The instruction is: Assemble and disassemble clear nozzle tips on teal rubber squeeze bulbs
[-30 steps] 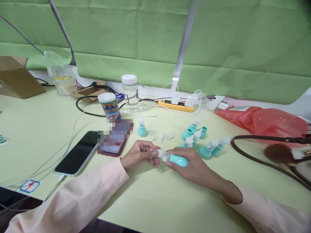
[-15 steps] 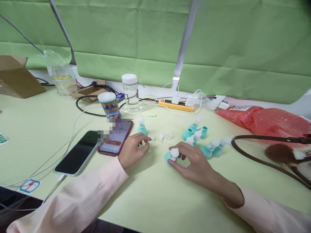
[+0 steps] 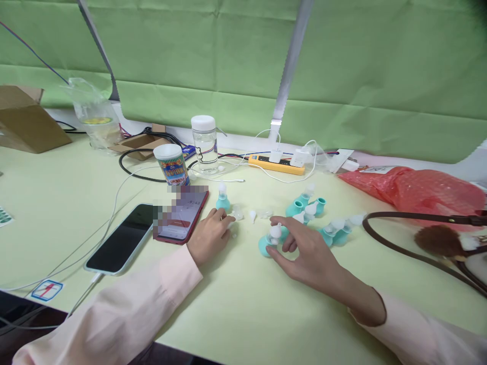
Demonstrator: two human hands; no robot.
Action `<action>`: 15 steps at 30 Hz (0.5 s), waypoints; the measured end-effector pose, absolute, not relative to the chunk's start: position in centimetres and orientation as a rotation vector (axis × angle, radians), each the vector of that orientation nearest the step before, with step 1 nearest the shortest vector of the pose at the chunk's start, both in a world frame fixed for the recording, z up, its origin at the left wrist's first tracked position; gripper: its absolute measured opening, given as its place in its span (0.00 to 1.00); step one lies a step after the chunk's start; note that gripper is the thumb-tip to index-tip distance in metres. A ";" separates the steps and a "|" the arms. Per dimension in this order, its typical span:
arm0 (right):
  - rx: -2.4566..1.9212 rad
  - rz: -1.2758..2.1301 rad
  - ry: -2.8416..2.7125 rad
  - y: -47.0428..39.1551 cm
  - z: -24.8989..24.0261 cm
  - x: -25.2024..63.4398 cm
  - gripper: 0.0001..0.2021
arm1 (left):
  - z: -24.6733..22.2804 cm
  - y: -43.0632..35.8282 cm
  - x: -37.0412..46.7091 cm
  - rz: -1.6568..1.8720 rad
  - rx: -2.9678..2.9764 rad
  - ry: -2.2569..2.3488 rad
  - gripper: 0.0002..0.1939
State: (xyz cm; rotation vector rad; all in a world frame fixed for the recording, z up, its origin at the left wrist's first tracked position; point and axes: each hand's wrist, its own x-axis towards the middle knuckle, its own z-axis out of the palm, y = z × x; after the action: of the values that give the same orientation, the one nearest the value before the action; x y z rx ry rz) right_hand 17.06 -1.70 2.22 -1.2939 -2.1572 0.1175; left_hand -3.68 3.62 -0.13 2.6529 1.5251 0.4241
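My right hand (image 3: 304,248) has its thumb and index finger spread around a teal squeeze bulb (image 3: 264,245) with a clear collar and white nozzle (image 3: 275,232). The bulb rests on the table, and the thumb tip is close against it. My left hand (image 3: 211,233) is lowered to the table with fingers curled together; something pale shows at the fingertips, too small to name. Beside it lie clear plastic pieces (image 3: 238,212) and a loose white nozzle (image 3: 252,217). Another teal bulb with a nozzle (image 3: 222,202) stands just beyond the left hand.
Several teal bulbs (image 3: 294,208), some fitted with nozzles, sit beyond my right hand. Two phones (image 3: 119,241) lie left, near a paper cup (image 3: 173,167) and a water bottle (image 3: 204,147). A yellow power strip (image 3: 277,165), red bubble-wrap bag (image 3: 414,190) and brown strap (image 3: 380,243) are further out.
My right fingers have spread from the bulb's collar, and its white nozzle now points up and away. My left hand has lowered, its fingers curling down to the table.
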 end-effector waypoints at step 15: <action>-1.178 -0.130 -2.091 -2.0 3.4 17.1 0.18 | -0.7 3.5 -3.2 0.461 2.899 1.219 0.25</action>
State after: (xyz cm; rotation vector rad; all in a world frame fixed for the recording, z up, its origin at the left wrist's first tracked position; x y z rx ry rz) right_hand 17.11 -2.04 3.38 -1.1780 -2.0909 -0.1304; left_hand -3.18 3.51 -0.72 2.8985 1.2192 0.4613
